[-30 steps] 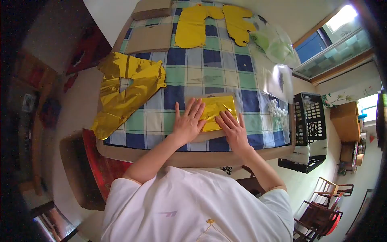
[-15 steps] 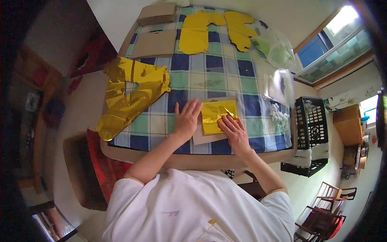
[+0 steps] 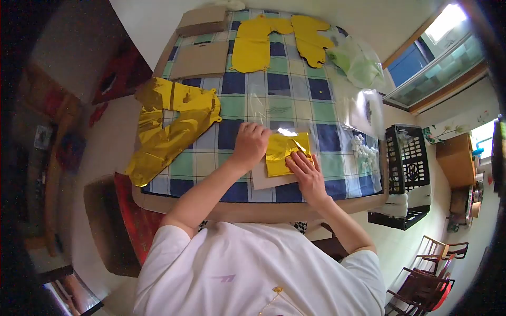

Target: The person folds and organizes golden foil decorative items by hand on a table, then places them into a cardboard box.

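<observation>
A folded gold foil balloon (image 3: 279, 163) lies on a piece of cardboard (image 3: 276, 183) near the table's front edge. My right hand (image 3: 310, 179) rests flat on the foil, fingers stretched out and pressing it down. My left hand (image 3: 252, 145) is closed at the cardboard's upper left, pinching the edge of a clear plastic bag (image 3: 276, 109). The bag carries small printed text and shows bright glare above the foil. Its exact outline is hard to see.
An unfolded gold foil balloon (image 3: 176, 121) lies at left. Two yellow foil shapes (image 3: 253, 47) (image 3: 311, 39) and cardboard stacks (image 3: 200, 59) lie at the back. Plastic bags (image 3: 363, 113) and small white pieces (image 3: 363, 152) lie at right, beside a black crate (image 3: 408, 163).
My left hand has gone from spread fingers to a closed pinch on the clear bag, shifting slightly right. The bag has risen near the foil. My right hand stays in place.
</observation>
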The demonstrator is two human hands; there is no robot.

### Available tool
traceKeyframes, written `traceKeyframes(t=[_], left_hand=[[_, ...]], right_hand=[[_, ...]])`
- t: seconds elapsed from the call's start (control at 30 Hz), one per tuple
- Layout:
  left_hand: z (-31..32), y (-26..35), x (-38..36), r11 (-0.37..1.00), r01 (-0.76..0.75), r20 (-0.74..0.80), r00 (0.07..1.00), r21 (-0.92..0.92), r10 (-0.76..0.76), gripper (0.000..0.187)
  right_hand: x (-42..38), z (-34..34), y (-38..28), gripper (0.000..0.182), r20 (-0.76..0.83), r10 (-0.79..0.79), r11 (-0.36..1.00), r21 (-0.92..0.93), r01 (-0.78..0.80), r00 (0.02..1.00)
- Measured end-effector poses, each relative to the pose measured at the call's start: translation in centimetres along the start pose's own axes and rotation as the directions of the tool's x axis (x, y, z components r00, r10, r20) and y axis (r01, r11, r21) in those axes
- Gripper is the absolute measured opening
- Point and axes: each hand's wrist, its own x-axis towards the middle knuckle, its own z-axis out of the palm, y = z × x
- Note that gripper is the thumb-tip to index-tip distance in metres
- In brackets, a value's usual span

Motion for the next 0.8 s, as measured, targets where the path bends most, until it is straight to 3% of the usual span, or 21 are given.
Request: traceKeyframes(t=[0.07, 0.17, 0.27, 0.37, 0.47, 0.57, 0.67, 0.8], left_hand=[[0.1, 0.3, -0.1, 0.999, -0.046, -0.03, 0.999, -0.004, 0.045, 0.012], [-0.2, 0.6, -0.1, 0.992, 0.016, -0.016, 1.0, -0.127, -0.019, 0.012], [-0.3, 0.8, -0.3, 0.934, 0.112, -0.173, 0.969, -0.338, -0.178, 0.024], [1.8, 0.0, -1.7, 0.519, 0.358, 0.02, 0.837, -0.776, -0.547, 0.048], [4.7, -0.4, -3.0, 0.249, 0.333, 0.07, 0.713, -0.909, -0.698, 0.063], [3.2, 0.9, -3.1, 0.312, 0.349, 0.056, 0.742, -0.884, -0.668, 0.064], [0.5, 3.6, -1.5, -0.079, 0.381, 0.37, 0.795, -0.921, -0.48, 0.065], [1.6, 3.3, -0.3, -0.145, 0.448, 0.457, 0.738, -0.882, -0.497, 0.049]], right_hand=[[0.2, -0.4, -0.1, 0.056, -0.011, 0.01, 1.0, 0.014, -0.01, 1.0], [-0.1, -0.4, 0.8, 0.055, -0.043, 0.02, 0.999, 0.046, -0.018, 0.999], [0.1, -0.7, 1.2, 0.053, -0.115, 0.07, 0.986, 0.157, -0.052, 0.991], [0.4, -1.2, 1.1, 0.054, -0.167, 0.107, 0.966, 0.253, -0.062, 0.98], [0.7, -1.3, 0.5, 0.06, -0.193, 0.122, 0.954, 0.293, -0.062, 0.974], [0.8, -1.0, 0.5, 0.064, -0.198, 0.146, 0.946, 0.314, -0.078, 0.969], [1.0, -0.7, 0.4, 0.07, -0.183, 0.123, 0.945, 0.321, -0.059, 0.975], [1.6, -1.2, -0.6, 0.075, -0.175, 0.147, 0.921, 0.382, -0.071, 0.974]])
